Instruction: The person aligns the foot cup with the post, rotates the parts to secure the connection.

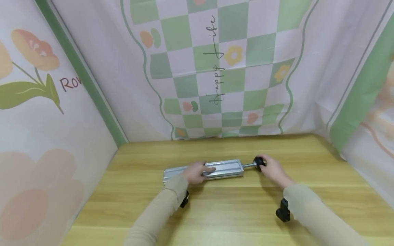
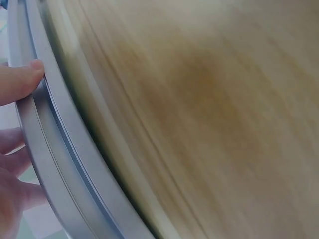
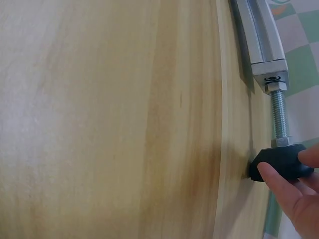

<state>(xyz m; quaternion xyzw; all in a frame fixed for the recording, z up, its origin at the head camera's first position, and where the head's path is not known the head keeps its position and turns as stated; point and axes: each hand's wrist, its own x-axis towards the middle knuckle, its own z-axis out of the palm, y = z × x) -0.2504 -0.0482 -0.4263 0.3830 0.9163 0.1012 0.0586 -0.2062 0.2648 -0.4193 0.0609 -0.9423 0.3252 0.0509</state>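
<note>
A silver aluminium profile (image 1: 226, 168) lies lengthwise across the table. My left hand (image 1: 194, 172) grips it near its middle, thumb on one face and fingers on the far side, as the left wrist view shows around the grooved profile (image 2: 59, 149). From its right end sticks a threaded rod (image 3: 280, 117) with a nut at each end. On that rod sits a black levelling foot (image 3: 280, 164). My right hand (image 1: 273, 171) pinches the foot between thumb and fingers; the right wrist view shows these fingers (image 3: 284, 191) on its rim.
The wood-grain table (image 1: 227, 208) runs back to a patterned curtain (image 1: 203, 68). Another printed curtain (image 1: 40, 136) borders the left side. Black wrist devices (image 1: 284, 211) hang below both sleeves, close to the tabletop.
</note>
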